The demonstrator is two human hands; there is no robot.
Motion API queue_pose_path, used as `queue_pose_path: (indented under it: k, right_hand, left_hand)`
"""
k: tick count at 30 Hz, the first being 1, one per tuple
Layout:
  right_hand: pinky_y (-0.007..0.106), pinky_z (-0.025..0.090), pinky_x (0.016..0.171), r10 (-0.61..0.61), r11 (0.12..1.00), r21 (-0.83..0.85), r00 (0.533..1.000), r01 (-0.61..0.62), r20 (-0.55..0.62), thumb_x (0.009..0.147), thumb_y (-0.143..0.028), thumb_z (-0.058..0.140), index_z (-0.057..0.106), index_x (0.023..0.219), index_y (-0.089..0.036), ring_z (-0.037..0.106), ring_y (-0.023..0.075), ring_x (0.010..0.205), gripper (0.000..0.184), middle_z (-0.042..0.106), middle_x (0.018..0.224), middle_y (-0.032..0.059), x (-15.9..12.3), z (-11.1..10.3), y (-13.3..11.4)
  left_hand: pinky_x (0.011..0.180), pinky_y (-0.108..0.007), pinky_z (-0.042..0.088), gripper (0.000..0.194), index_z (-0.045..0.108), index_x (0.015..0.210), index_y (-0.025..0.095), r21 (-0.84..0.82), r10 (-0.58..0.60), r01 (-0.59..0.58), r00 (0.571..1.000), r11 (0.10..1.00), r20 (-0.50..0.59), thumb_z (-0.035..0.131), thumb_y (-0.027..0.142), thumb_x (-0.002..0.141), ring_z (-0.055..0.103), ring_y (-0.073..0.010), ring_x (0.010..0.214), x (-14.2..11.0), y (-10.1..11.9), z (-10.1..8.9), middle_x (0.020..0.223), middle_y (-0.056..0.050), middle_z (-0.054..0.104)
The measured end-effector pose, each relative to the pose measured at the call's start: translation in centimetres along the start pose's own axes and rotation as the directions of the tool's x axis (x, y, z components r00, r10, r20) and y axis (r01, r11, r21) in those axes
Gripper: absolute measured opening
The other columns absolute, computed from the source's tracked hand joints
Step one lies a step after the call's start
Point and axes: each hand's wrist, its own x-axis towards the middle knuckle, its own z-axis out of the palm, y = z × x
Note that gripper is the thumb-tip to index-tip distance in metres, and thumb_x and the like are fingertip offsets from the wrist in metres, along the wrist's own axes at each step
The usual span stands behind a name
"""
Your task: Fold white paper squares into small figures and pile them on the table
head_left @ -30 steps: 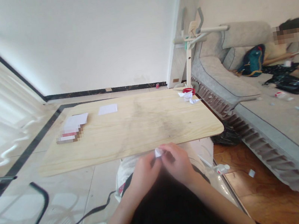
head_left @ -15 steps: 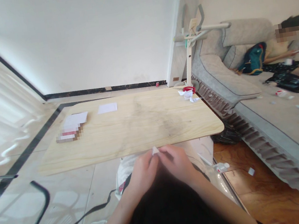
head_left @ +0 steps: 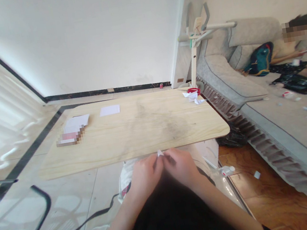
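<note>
A small piece of folded white paper [head_left: 160, 153] is pinched between both my hands, just in front of the table's near edge. My left hand [head_left: 148, 171] closes on its left side, and my right hand [head_left: 179, 165] grips it from the right. Only the paper's pointed tip shows above the fingers; the rest of it is hidden. Beyond my hands lies the pale wooden table [head_left: 133, 133]. Folded white paper shapes [head_left: 193, 96] rest at its far right corner beside red-handled scissors [head_left: 194, 90].
A flat white sheet [head_left: 109, 110] and a stack of paper [head_left: 75, 123] lie on the table's left part. At right stands a grey sofa [head_left: 254, 91] with a seated person [head_left: 283, 51]. A plastic bottle [head_left: 228, 170] lies low on my right; a black strap [head_left: 94, 217] crosses at left.
My hands stay together at the table edge, with only a slight shift of the fingers around the folded paper. The things on the table have not moved.
</note>
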Motion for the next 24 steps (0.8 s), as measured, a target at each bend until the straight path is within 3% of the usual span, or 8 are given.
queue_pose_path:
  k: [5,9,16,24]
  right_hand:
    - [0.027,0.034,0.053,-0.002,0.988,-0.153,0.999,0.010,0.053,0.088,-0.018,0.056,0.059,0.068,-0.021,0.058,0.0164,0.056,0.020,0.064,0.061,0.0012,0.22,0.11,-0.17]
    - [0.027,0.032,0.053,-0.003,0.989,-0.145,0.999,0.011,0.050,0.087,-0.017,0.055,0.055,0.066,-0.021,0.056,0.0156,0.054,0.021,0.062,0.059,0.0004,0.16,0.25,-0.08]
    - [0.027,0.030,0.053,0.008,0.998,-0.057,1.000,-0.010,-0.024,0.086,-0.016,0.050,0.046,0.060,-0.021,0.047,0.0137,0.052,0.027,0.050,0.054,-0.0012,-0.03,0.26,-0.15]
    - [0.027,0.031,0.053,0.034,0.999,0.034,0.999,-0.034,-0.011,0.088,-0.018,0.048,0.044,0.061,-0.021,0.046,0.0140,0.053,0.027,0.047,0.055,-0.0012,-0.06,-0.06,-0.22]
  left_hand:
    - [0.054,-0.027,0.030,0.034,0.064,0.068,0.021,0.145,0.043,-0.045,0.999,0.988,0.016,0.044,0.030,0.094,0.056,-0.0154,0.053,0.11,-0.58,0.40,0.061,-0.003,0.067]
    - [0.053,-0.027,0.028,0.032,0.061,0.065,0.020,0.173,0.032,-0.034,0.999,0.984,0.015,0.047,0.027,0.093,0.054,-0.0145,0.051,0.13,-0.73,0.49,0.059,-0.003,0.066]
    - [0.054,-0.026,0.030,0.034,0.062,0.065,0.020,0.118,0.020,-0.019,1.000,0.993,-0.005,0.047,0.030,0.093,0.055,-0.0143,0.052,0.01,-0.47,0.42,0.060,-0.002,0.067]
    - [0.060,-0.026,0.044,0.019,0.069,0.091,0.021,0.004,-0.020,0.021,0.997,1.000,-0.070,0.053,0.032,0.090,0.068,-0.0187,0.066,-0.17,-0.20,0.39,0.073,-0.003,0.073]
